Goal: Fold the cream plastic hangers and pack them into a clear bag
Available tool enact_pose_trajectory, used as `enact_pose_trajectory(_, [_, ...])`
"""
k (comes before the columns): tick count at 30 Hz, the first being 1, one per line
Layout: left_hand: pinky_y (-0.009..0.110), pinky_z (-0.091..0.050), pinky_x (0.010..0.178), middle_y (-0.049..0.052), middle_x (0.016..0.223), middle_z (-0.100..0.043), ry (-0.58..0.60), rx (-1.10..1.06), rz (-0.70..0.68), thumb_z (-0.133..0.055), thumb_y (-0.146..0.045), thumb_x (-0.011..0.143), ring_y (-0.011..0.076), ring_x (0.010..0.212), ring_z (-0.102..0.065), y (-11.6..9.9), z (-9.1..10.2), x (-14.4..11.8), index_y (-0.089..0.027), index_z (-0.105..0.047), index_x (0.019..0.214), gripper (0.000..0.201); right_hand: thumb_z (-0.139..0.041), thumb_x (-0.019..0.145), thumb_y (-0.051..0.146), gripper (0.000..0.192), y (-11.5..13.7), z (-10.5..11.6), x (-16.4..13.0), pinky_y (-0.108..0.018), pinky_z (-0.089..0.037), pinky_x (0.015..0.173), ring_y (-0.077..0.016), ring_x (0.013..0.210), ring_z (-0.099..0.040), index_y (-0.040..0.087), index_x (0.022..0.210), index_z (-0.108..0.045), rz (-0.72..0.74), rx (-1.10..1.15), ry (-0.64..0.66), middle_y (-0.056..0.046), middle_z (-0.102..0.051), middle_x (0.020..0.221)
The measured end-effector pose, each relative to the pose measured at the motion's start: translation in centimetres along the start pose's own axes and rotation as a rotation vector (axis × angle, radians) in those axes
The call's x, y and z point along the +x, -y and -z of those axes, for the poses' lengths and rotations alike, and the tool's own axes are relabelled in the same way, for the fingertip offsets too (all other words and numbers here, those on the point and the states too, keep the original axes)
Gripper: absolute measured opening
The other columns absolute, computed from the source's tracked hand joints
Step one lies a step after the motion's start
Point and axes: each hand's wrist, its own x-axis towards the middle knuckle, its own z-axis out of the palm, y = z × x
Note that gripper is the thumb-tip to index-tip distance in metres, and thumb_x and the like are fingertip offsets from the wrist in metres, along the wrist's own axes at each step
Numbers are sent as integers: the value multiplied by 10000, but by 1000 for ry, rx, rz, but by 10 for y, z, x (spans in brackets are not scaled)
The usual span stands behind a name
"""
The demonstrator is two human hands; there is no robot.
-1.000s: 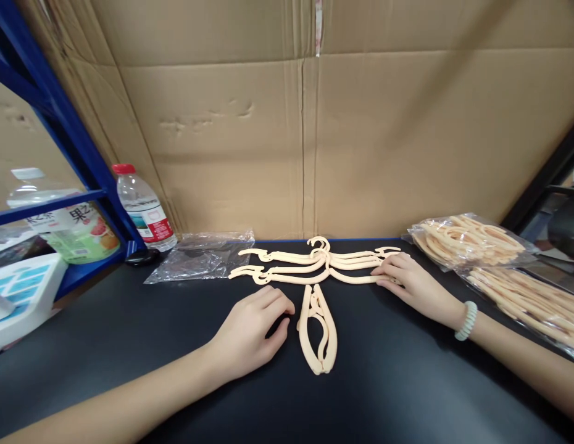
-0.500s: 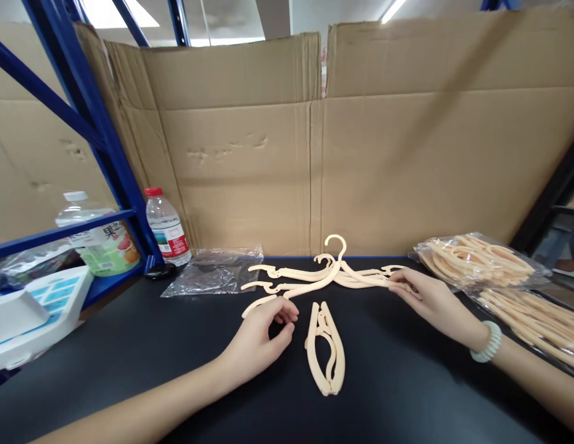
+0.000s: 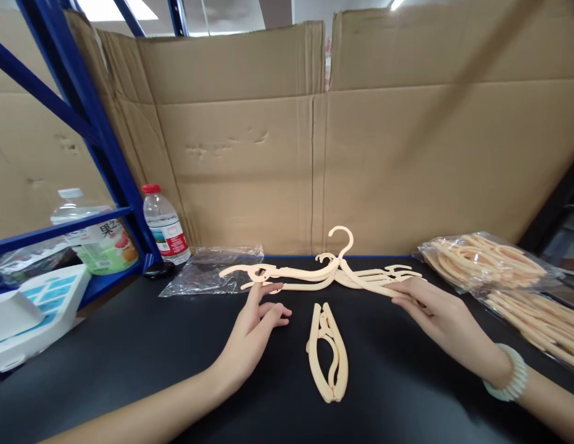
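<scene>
Several cream plastic folding hangers lie spread out and overlapping at the back of the black table. My right hand (image 3: 437, 317) pinches the right arm of the top hanger (image 3: 303, 273), whose hook points up and away from me. My left hand (image 3: 254, 333) is open, its index finger stretched toward the left end of that hanger; whether the fingertip touches it I cannot tell. Between my hands, closer to me, lies a folded hanger (image 3: 341, 370) that neither hand touches. My right fingers partly hide the end of the gripped arm.
Clear bags of cream hangers (image 3: 484, 262) lie at the right. An empty-looking plastic bag (image 3: 208, 271), a red-capped bottle (image 3: 165, 225), and a black object (image 3: 158, 269) are at the back left. Cardboard (image 3: 241, 172) walls the rear; a blue frame (image 3: 102, 154) stands left.
The top hanger has turned: its left end moved away from me, its right end nearer. My left hand has opened and extended its index finger, while my right hand keeps its grip.
</scene>
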Motion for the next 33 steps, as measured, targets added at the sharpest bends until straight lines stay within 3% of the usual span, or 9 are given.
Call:
enact_pose_trajectory(3, [388,-573,786,108,1337,-439,-19,-18,-10,-537,-371,864,190,859,-644,-1,0,0,-233,-377,1281,467,-461,969,251,193,-2,2,-2,-341,-490,860,-210,965,-623,236,1121,-578,78,-46,24,-46,-646,1049])
enact_pose_trajectory(8, [354,-566,767,77,1296,-463,-118,-111,11,-586,-338,840,176,837,-643,0,1,2,-251,-396,1309,514,-470,966,236,189,-6,8,0,-351,-491,843,-216,957,-619,224,1124,-574,82,-76,8,-52,-652,1025])
enact_pose_trajectory(11, [331,-548,754,72,1264,-520,-50,-135,48,-559,-312,850,157,806,-622,0,0,3,-245,-437,1304,475,-475,966,246,190,-8,9,0,-359,-490,840,-221,973,-610,228,1128,-572,79,-73,10,-53,-650,1035])
enact_pose_trajectory(14, [284,-511,688,77,1201,-576,45,-46,27,-563,-311,844,138,758,-557,-1,0,3,-209,-526,1258,428,-478,964,257,177,-6,8,-2,-359,-495,832,-221,964,-616,230,1110,-574,64,-51,15,-54,-650,1025])
enact_pose_trajectory(17, [272,-464,657,54,1087,-612,91,103,-11,-537,-357,863,137,729,-492,-1,2,2,-227,-482,1345,503,-473,965,267,176,-1,6,-3,-366,-508,810,-227,938,-630,238,1104,-576,40,-24,30,-60,-657,1014])
enact_pose_trajectory(22, [285,-414,704,14,891,-581,79,344,-28,-547,-381,853,148,722,-460,1,5,1,-242,-522,1327,494,-494,949,299,188,6,4,-5,-348,-543,760,-231,891,-661,249,1090,-609,-1,14,3,-58,-681,1014])
enact_pose_trajectory(28, [285,-412,717,33,938,-598,49,373,-76,-516,-387,871,162,756,-492,3,3,4,-221,-566,1222,391,-499,947,222,203,9,3,-3,-325,-525,805,-202,905,-644,245,1123,-597,49,46,12,-49,-670,1005])
enact_pose_trajectory(33, [280,-412,703,33,922,-621,117,419,-106,-483,-371,881,169,751,-512,-2,1,4,-213,-612,1089,291,-489,948,212,214,8,6,-1,-390,-489,802,-228,881,-595,244,1130,-597,88,-64,7,-52,-669,946])
